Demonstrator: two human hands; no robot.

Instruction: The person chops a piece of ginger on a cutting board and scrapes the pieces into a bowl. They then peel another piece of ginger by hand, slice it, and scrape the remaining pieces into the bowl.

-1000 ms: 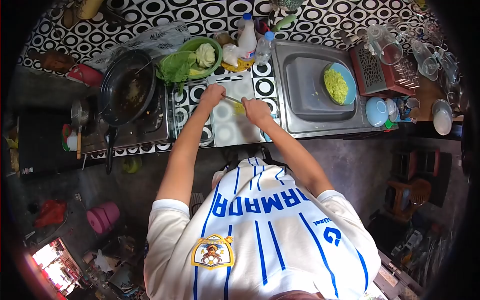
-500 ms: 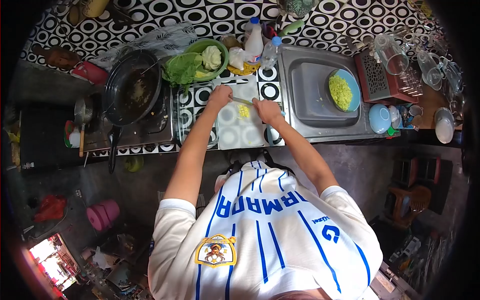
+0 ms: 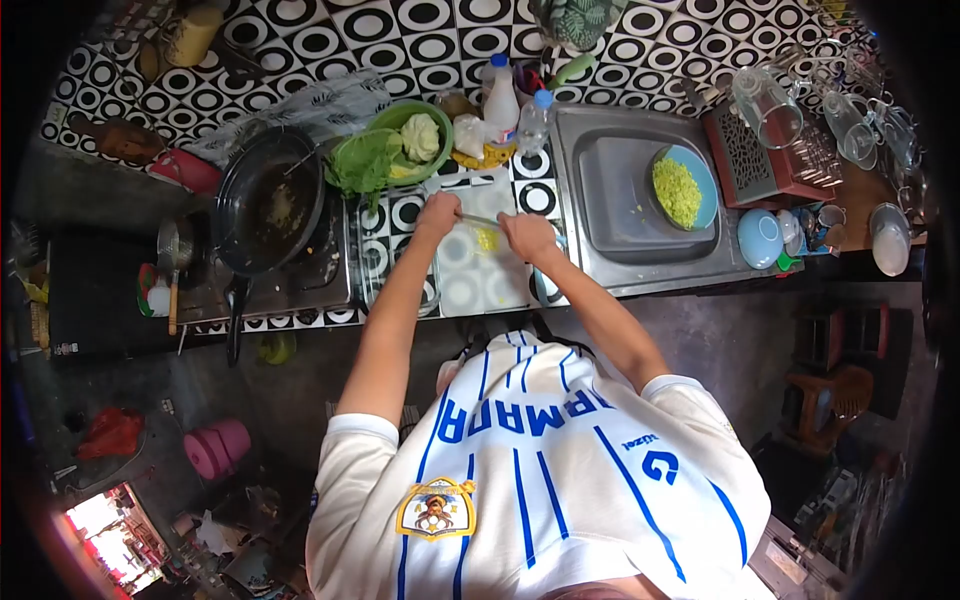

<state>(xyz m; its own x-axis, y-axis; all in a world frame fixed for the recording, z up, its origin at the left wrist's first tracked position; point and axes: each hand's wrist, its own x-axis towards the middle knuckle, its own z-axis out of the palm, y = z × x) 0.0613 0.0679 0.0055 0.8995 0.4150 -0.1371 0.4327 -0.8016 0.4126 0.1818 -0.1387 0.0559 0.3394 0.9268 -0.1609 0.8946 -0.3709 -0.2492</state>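
Note:
My left hand point(image 3: 439, 214) is closed around one end of a knife point(image 3: 480, 218) above a whitish cutting board point(image 3: 487, 285). At the knife's other end is my right hand point(image 3: 527, 237), its fingers closed on it. The blade spans the gap between both hands; which end is the handle is hard to see. A small heap of finely chopped yellow-green vegetable point(image 3: 486, 240) lies on the board just below the blade. Behind the left hand, a green basin point(image 3: 381, 119) holds leafy greens point(image 3: 364, 165) and a pale cabbage head point(image 3: 419, 138).
On the left, a black wok point(image 3: 268, 200) sits on the stove, its handle jutting over the counter edge. Bottles point(image 3: 501, 105) stand behind the board. To the right, a blue bowl point(image 3: 708, 185) of chopped vegetable rests in the sink point(image 3: 620, 265), beside a glass rack point(image 3: 735, 165).
The view has tilted slightly, so the counter sits lower in the picture. Both hands and the knife have come a little nearer to me over the board.

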